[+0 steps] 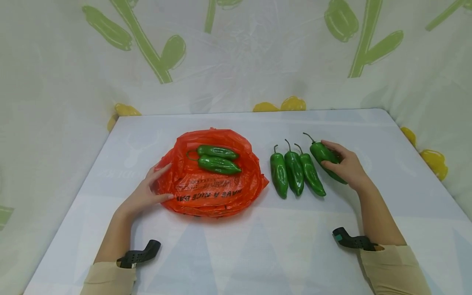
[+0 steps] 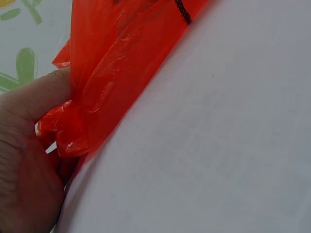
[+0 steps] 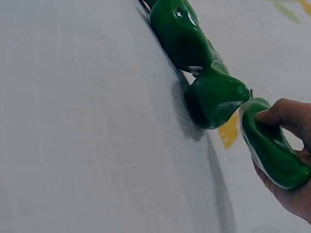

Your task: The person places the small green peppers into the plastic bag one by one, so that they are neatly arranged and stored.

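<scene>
An orange-red plastic bag (image 1: pixel 206 207) with dark printing lies spread on the table, its rim bunched up. Two green peppers (image 1: pixel 219 165) rest side by side on it. At the bag's left edge my left hand (image 1: pixel 144 194) holds the rim; crumpled plastic (image 2: pixel 70 138) shows between thumb and fingers in the left wrist view. To the right of the bag, three green peppers (image 1: pixel 295 174) lie in a row, stems pointing away. Beside that row my right hand (image 1: pixel 346 166) grips another green pepper (image 3: pixel 272 145), thumb on one side and fingers on the other.
The white table (image 1: pixel 236 262) carries faint pale-blue triangles. Behind it and at both sides hangs a whitish sheet (image 1: pixel 258 61) with green and yellow plant prints. Black wrist-worn devices (image 1: pixel 138 256) sit at both cuffs.
</scene>
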Available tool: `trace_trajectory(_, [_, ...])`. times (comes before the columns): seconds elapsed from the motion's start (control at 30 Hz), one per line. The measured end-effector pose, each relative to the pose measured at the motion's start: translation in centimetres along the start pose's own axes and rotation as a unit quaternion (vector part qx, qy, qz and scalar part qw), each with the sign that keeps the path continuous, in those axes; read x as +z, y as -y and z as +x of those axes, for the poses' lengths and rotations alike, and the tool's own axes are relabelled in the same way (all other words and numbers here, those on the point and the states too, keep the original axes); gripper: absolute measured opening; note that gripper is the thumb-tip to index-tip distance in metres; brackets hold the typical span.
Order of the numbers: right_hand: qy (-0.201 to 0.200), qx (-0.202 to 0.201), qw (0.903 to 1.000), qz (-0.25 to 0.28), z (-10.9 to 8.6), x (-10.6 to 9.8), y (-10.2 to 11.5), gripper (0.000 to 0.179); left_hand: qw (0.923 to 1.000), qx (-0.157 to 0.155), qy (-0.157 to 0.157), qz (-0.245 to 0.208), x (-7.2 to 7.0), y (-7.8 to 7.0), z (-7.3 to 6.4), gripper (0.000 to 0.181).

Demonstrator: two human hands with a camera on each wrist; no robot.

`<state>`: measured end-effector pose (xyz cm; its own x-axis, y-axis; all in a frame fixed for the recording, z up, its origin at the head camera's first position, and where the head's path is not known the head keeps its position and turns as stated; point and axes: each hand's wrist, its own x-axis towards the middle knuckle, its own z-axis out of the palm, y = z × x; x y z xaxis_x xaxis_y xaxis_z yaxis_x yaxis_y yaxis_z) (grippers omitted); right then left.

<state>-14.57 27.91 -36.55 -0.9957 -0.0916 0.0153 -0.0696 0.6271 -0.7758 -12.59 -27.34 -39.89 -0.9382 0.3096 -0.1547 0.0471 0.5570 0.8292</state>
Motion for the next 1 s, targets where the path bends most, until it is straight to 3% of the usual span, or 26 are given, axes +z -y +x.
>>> trace_trajectory(1.0, [0.018, -0.053, 0.9984, 0.0, 0.9, 1.1, 3.8, 0.059, 1.0, -0.001, -0.001, 0.005, 0.1, 0.1, 0.0, 0.089])
